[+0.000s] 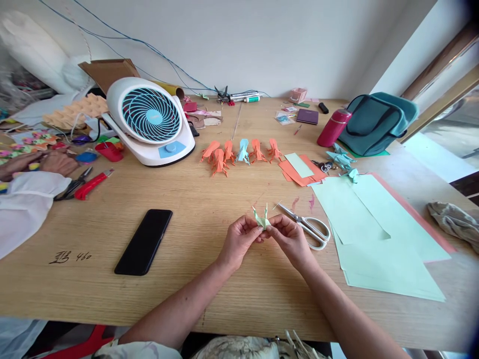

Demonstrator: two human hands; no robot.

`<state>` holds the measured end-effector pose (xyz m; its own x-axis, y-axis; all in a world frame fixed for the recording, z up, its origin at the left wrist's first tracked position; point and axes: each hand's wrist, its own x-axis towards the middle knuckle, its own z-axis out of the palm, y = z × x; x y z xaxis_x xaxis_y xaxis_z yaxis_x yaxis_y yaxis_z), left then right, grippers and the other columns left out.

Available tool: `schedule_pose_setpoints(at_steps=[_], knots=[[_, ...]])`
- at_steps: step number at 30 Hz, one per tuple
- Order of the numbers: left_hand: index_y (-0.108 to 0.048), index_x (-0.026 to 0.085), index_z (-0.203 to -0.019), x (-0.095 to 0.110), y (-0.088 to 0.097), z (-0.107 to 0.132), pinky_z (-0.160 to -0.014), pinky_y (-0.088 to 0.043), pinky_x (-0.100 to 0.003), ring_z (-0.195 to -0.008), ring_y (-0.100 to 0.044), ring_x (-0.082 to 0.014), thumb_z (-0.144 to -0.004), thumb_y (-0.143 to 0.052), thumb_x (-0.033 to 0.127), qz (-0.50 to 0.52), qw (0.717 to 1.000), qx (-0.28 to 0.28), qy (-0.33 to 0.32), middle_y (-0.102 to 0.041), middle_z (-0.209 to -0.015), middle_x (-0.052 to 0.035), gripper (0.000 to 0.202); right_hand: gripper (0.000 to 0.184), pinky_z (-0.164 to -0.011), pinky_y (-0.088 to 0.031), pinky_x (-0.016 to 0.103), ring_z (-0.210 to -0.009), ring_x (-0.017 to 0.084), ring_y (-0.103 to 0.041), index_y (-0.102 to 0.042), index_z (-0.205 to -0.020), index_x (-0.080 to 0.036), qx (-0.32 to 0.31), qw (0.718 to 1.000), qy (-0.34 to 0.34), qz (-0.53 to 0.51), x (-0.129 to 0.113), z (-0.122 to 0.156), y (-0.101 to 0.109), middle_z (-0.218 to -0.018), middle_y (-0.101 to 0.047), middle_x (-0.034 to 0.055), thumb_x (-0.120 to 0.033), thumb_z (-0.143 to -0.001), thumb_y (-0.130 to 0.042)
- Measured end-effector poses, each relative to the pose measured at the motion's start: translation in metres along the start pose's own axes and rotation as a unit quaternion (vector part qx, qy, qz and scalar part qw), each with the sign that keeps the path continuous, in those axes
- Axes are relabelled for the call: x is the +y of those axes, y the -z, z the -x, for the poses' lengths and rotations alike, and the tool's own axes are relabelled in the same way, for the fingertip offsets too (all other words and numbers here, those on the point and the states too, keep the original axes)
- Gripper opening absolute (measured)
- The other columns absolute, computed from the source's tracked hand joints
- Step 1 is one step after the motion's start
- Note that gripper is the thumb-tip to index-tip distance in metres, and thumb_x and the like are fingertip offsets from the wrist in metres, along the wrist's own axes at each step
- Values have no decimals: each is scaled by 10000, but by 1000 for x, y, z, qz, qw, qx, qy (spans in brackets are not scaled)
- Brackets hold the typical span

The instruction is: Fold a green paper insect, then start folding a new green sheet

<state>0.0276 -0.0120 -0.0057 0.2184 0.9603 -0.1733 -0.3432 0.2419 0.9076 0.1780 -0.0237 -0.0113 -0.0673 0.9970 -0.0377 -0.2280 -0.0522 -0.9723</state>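
My left hand (240, 240) and my right hand (290, 238) meet over the middle of the wooden table (194, 199). Both pinch a small pale green folded paper figure (262, 218) between their fingertips, its two points sticking up. White-handled scissors (309, 225) lie just right of my right hand. A black phone (144, 241) lies face down to the left of my left hand. Behind, a row of folded paper figures (239, 152), orange with one light blue, stands on the table.
Pale green paper sheets (377, 234) lie at the right, orange sheets (299, 170) behind them. A white desk fan (149, 122), red bottle (334, 127) and teal bag (377, 122) stand at the back. Another person's hand (56, 162) rests at far left near a red cutter (92, 183).
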Motion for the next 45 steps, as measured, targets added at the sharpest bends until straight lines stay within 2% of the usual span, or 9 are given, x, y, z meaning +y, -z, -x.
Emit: schedule_pose_setpoints(at_steps=[7, 11, 15, 19, 23, 28, 32, 39, 45], knots=[[-627, 145, -689, 1, 2, -1, -549, -442, -207, -549, -541, -85, -679, -839, 348, 5, 1000, 10, 28, -654, -625, 0, 294, 351, -741, -585, 368, -702, 194, -709, -645, -878, -211, -47, 999, -15, 9, -4, -1, 3, -755, -732, 22, -500, -761, -804], [-676, 137, -711, -1, 4, -2, -540, -440, -212, -551, -537, -89, -666, -845, 376, 3, 999, 12, 37, -634, -613, 3, 296, 371, -698, -596, 369, -658, 194, -703, -622, -812, -221, -13, 1000, -14, 19, 0, -2, 0, -740, -730, 19, -515, -719, -828], [-661, 142, -716, 0, 5, -2, -523, -455, -200, -568, -530, -92, -663, -850, 409, -4, 999, 4, 51, -597, -602, 15, 331, 377, -661, -592, 352, -619, 181, -685, -621, -801, -213, 4, 1000, -9, 30, 1, -2, 0, -714, -716, 16, -518, -716, -827], [-671, 162, -854, 6, 8, -5, -539, -521, -214, -597, -528, -89, -700, -834, 425, 42, 997, -25, 56, -605, -706, 16, 346, 365, -617, -563, 321, -599, 164, -658, -622, -783, -207, 14, 999, -5, 48, -3, -1, 0, -679, -691, 8, -507, -724, -823], [-685, 188, -1042, 9, 14, -10, -524, -530, -202, -583, -507, -81, -751, -802, 436, 85, 996, -30, 27, -564, -692, 36, 400, 369, -603, -548, 317, -579, 163, -644, -617, -773, -209, 10, 998, -16, 58, -2, 1, -1, -639, -679, 2, -516, -725, -815], [-679, 157, -849, 4, 17, -15, -501, -505, -171, -565, -490, -65, -682, -866, 417, 110, 993, -10, 39, -538, -647, 42, 360, 372, -596, -538, 312, -580, 165, -647, -621, -789, -208, 5, 998, -18, 66, 0, 1, -1, -638, -688, 6, -522, -724, -809], [-679, 141, -803, 1, 15, -15, -483, -460, -143, -557, -473, -53, -641, -897, 413, 140, 988, 10, 59, -507, -613, 50, 384, 371, -601, -538, 307, -584, 163, -653, -611, -797, -211, 1, 998, -7, 68, 0, 1, -1, -643, -685, 3, -526, -739, -799], [-664, 136, -758, -3, 10, -12, -453, -411, -148, -521, -428, -45, -597, -916, 439, 155, 985, 42, 56, -492, -583, 59, 425, 335, -591, -508, 294, -611, 162, -655, -604, -819, -208, 4, 996, 16, 86, 3, 4, -4, -670, -664, 1, -489, -781, -782], [-691, 140, -825, -1, 12, -11, -458, -414, -156, -561, -456, -61, -673, -868, 468, 144, 988, 1, 48, -519, -627, 40, 403, 363, -600, -515, 294, -591, 154, -647, -601, -796, -206, 3, 998, -4, 56, 1, 2, -2, -657, -669, -3, -494, -739, -814]])
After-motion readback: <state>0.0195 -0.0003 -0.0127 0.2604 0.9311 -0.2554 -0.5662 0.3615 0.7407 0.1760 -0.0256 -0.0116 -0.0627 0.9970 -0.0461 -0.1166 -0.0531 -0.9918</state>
